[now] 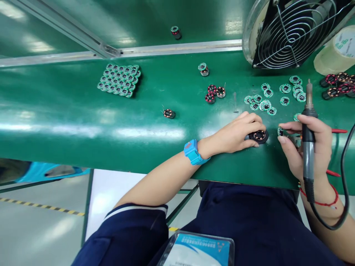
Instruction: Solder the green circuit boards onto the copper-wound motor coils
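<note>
Our left hand (231, 135) was clamped on a black coil assembly (260, 136) near the front edge of the green bench (155, 147), while our right hand (316, 147) gripped a soldering iron (308, 162) and pinched a small circuit board (280, 131).

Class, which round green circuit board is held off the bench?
The round green circuit board pinched in the right hand; the others lie on the green bench.

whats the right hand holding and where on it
A soldering iron by its handle, and a small round circuit board pinched at its edge.
</note>
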